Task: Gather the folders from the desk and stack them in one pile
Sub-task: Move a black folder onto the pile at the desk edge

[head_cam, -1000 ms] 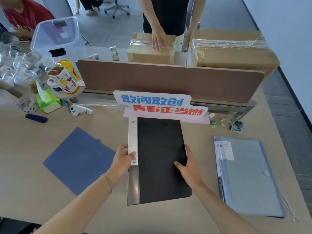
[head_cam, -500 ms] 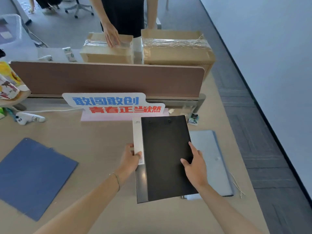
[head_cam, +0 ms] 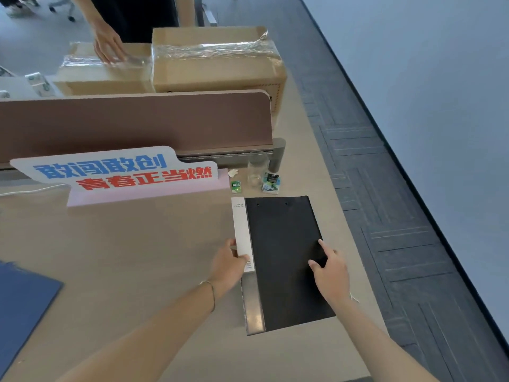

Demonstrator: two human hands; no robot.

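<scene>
Black folder (head_cam: 283,260) w/ a white spine strip sits flat near the desk's (head_cam: 124,257) right edge, prob the pile spot imo. Left hand (head_cam: 228,267) pinches the spine edge, thumb on top. Right hand (head_cam: 329,274) loosely spread, fingertips pressing the cover. Blue folder (head_cam: 24,310) waits far left, well apart.

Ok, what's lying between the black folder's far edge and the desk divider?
In the head view: a clear glass, a green packet and a small colourful packet sit between the black folder and the divider.
</scene>
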